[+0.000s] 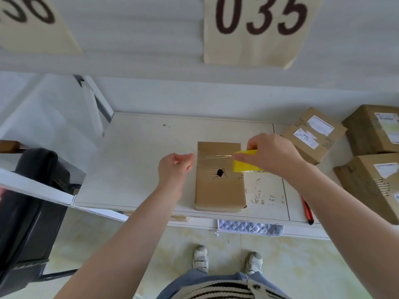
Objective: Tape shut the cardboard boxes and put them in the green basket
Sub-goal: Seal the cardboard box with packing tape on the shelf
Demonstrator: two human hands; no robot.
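Centre of frame: 1 flat cardboard box (219, 186) lying on the white table (140, 147), near the front edge; ragged dark hole in its top face. Right hand (269, 154) grips the yellow tape roll (247, 164) just over the box's right edge, fingers curled round the roll, thumb on its side. Left hand (176, 166) sits just left of the box, fingers curled, fingertips pinching the free end of a clear tape strip (216, 156); the strip spans the box's upper part, whether it touches the cardboard yet I cannot tell.

Handling, judged: box looks light and thin, stiff along the edges but weak round the hole, so press the tape down away from the tear; lift it by the 2 long sides; the clear strip is limp and sticky, will fold onto itself if slack, so keep it taut; roll is rigid, easy to hold by its rim.

Containers: no green basket in view, so cannot tell where the box goes next; the box looks closed, contents hidden, nothing readable through the hole. 3 more boxes (371, 130) at the right of the frame, with white labels, all closed as far as I can see, contents not visible. Red utility knife (307, 211) lies on the table at lower right, apart from the box. Black chair (30, 212) at the left of the frame; paper sign reading 035 (257, 29) on the wall at the top.
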